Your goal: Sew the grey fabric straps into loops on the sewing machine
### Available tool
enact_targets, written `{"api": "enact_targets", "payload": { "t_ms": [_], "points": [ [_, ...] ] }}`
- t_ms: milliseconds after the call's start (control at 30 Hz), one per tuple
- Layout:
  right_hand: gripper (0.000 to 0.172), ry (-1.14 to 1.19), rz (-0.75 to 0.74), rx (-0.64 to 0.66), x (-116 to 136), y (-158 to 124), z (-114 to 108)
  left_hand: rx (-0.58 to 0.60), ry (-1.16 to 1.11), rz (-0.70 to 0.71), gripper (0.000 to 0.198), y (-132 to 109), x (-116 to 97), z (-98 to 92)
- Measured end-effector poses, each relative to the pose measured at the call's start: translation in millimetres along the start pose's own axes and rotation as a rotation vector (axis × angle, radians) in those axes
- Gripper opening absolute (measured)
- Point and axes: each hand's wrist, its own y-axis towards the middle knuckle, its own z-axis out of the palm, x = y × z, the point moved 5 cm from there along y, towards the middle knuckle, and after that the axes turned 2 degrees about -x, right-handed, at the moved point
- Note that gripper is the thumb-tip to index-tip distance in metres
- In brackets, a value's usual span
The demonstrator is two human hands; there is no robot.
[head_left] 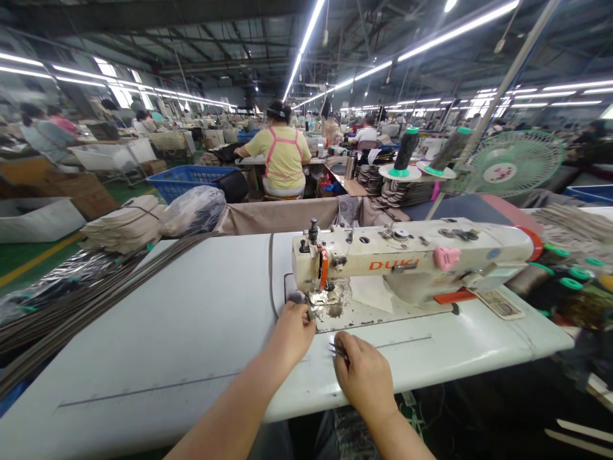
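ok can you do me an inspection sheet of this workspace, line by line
Surface: white table, ruler line near front edge
Work items: sewing machine; thin dark strip curving toward left grip
Clutter: bundled strips over left edge; printed slip at machine's right end
Grips: left beside the needle area, hold partly hidden; right grip closed on pointed tool
Cables: overhead cords, kind unclear
Surroundings: fan, co-worker in yellow

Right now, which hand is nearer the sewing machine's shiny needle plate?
Left. The left hand is close by the needle plate, at its near left; the right hand is farther off, below and right in view.
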Motion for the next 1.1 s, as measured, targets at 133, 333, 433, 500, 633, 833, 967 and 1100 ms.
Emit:
{"api": "enact_targets", "payload": {
  "t_ms": [133, 333, 433, 500, 633, 833, 967, 1100],
  "points": [
    [0.03, -0.012, 0.009, 0.018, 1, 0, -1, 0.03, 0.042, -0.01, 0.016, -2, -6, -0.1],
    [0.028, -0.013, -0.001, 0.016, 3, 0, -4, 0.096, 0.098, 0.04, 0.044, -16, -15, -8.0],
    [0.028, -0.024, -0.002, 0.009, 4, 0, -6, 0.091, 0.105, 0.108, 0.056, -30, -21, -7.3],
    [0.03, -0.013, 0.003, 0.002, 3, -1, -7, 0.068, 0.126, 0.164, 0.056, -37, -25, -8.0],
    [0.035, 0.096, 0.024, -0.019, -1, -2, -9, 0.099, 0.133, 0.253, 0.05, -46, -30, -9.9],
    [0.035, 0.548, 0.12, 0.05, -14, -8, -21, 0.19, 0.195, 0.316, 0.045, -56, -33, -11.5],
    [0.024, 0.828, 0.378, 0.079, -38, -27, -33, 0.208, 0.285, 0.324, 0.04, -59, -32, -5.8],
    [0.048, 0.971, 0.699, -0.021, -81, -60, -41, 0.144, 0.351, 0.396, 0.033, -61, -28, 1.3]
  ]
}}
